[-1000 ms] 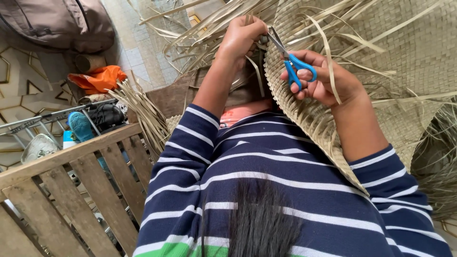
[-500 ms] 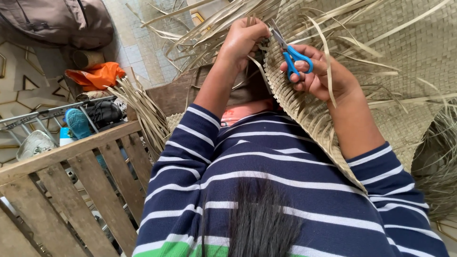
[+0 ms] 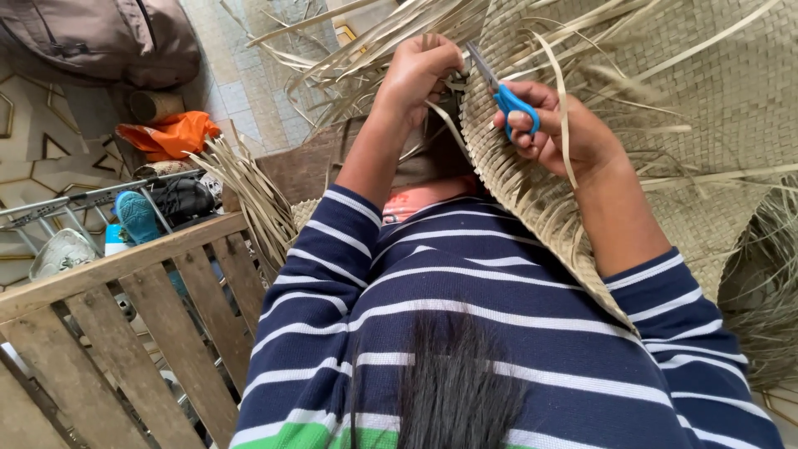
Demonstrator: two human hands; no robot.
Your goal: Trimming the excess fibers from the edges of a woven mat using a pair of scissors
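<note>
A large woven palm-leaf mat (image 3: 715, 91) lies over my lap, its edge bristling with loose strips (image 3: 374, 41). My left hand (image 3: 420, 71) pinches a bunch of those strips at the mat's edge. My right hand (image 3: 565, 133) holds blue-handled scissors (image 3: 503, 91), with fingers through the loops. The blades point up and left toward the strips beside my left hand. Whether the blades are apart is hard to tell. I wear a navy top with white stripes.
A wooden slatted frame (image 3: 125, 316) stands at my left. Behind it a metal rack (image 3: 75, 204) holds several shoes. An orange cloth (image 3: 170, 133) and a grey-brown bag (image 3: 108, 41) lie on the tiled floor. A bundle of dry leaf strips (image 3: 249, 195) leans nearby.
My right hand has edged the scissors a little left and up along the mat's edge, closer to my left hand. The left hand keeps its grip on the strips.
</note>
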